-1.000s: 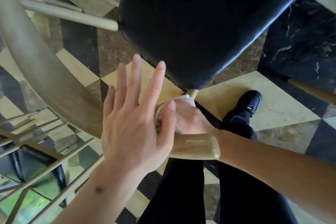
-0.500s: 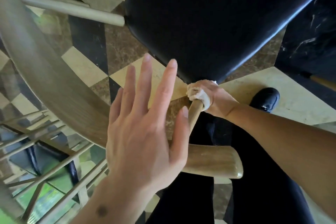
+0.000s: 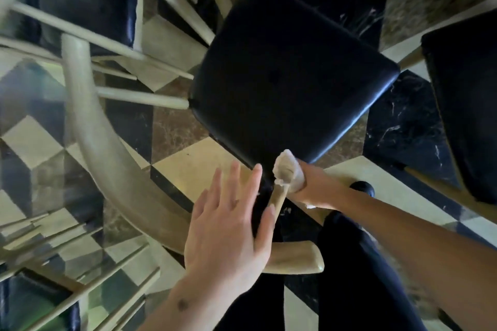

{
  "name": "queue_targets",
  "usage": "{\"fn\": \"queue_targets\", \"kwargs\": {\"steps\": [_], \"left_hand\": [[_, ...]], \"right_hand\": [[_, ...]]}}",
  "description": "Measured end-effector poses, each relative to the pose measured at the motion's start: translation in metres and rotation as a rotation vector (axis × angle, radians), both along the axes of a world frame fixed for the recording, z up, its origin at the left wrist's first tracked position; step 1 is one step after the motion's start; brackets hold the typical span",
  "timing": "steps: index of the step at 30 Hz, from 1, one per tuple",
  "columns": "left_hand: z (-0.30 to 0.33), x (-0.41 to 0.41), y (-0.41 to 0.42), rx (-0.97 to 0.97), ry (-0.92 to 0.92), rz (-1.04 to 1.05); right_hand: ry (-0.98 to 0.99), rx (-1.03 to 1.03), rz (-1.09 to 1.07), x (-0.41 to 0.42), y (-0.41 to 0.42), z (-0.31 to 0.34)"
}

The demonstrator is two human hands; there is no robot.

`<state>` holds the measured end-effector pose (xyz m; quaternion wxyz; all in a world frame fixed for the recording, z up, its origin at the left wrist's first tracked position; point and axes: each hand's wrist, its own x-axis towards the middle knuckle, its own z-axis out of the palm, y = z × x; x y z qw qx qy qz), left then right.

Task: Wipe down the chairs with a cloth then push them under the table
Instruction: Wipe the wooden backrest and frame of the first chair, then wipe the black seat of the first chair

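Note:
I look straight down on a chair with a black padded seat (image 3: 290,80) and a pale curved wooden backrest rail (image 3: 88,140). My right hand (image 3: 309,185) grips a whitish cloth (image 3: 285,168) wrapped around a wooden spindle (image 3: 279,199) just below the seat's near corner. My left hand (image 3: 228,226) rests flat on the near end of the backrest rail with fingers spread and holds nothing.
Another black-seated chair (image 3: 83,0) stands at the upper left, and a third (image 3: 468,105) at the right edge. Spindles of a further chair (image 3: 67,285) cross the lower left. The floor is patterned marble tile (image 3: 188,169). My dark-trousered legs (image 3: 349,263) stand close behind the chair.
My right hand has slid the cloth up the spindle from the backrest rail toward the seat's corner. The view has pulled back, showing more chairs. My left hand has stayed on the rail.

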<state>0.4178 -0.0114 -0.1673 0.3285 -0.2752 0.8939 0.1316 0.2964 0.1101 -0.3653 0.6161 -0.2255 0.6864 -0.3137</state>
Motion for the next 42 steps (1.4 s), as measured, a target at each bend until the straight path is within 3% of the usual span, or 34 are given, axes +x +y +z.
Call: {"fn": "queue_targets", "kwargs": {"steps": [7,11,12,14,16,21,24,27,29,31,33,35,38,42], "left_hand": [[0.007,-0.003,0.009,0.169,-0.104,-0.129],[0.005,-0.011,0.004,0.282,-0.261,-0.249],[0.007,-0.022,-0.002,0.366,-0.247,-0.115],[-0.014,-0.039,-0.059,0.473,-0.023,-0.156],[-0.034,-0.067,-0.115,0.580,0.027,-0.055],[-0.091,-0.148,-0.198,0.211,0.252,-0.346],[-0.132,-0.180,-0.223,0.099,0.274,-0.416],[-0.179,-0.204,-0.244,0.039,0.224,-0.442],[-0.209,-0.214,-0.261,0.003,0.239,-0.462],[-0.233,-0.216,-0.274,-0.015,0.305,-0.460],[-0.243,-0.211,-0.283,-0.029,0.352,-0.462],[-0.265,-0.210,-0.285,-0.039,0.399,-0.494],[-0.284,-0.207,-0.286,-0.084,0.448,-0.506],[-0.295,-0.200,-0.281,-0.150,0.512,-0.504]], "right_hand": [[-0.627,-0.036,-0.850,-0.036,0.000,0.023],[-0.681,-0.125,-1.081,-0.066,-0.018,0.034],[-0.671,-0.144,-1.121,-0.072,-0.019,0.037],[-0.610,-0.194,-1.302,-0.085,-0.043,0.038],[-0.588,-0.266,-1.416,-0.101,-0.060,0.040],[-0.575,-0.404,-1.450,-0.127,-0.079,0.047],[-0.529,-0.402,-1.458,-0.145,-0.086,0.046],[-0.397,-0.388,-1.464,-0.166,-0.095,0.039],[-0.281,-0.331,-1.605,-0.174,-0.104,0.026],[-0.010,-0.227,-1.717,-0.177,-0.118,0.022],[0.420,-0.012,-1.669,-0.176,-0.134,0.028],[0.732,0.050,-1.523,-0.178,-0.152,0.021],[1.044,0.032,-1.224,-0.184,-0.191,0.003],[1.084,0.160,-0.633,-0.197,-0.276,-0.031]]}}
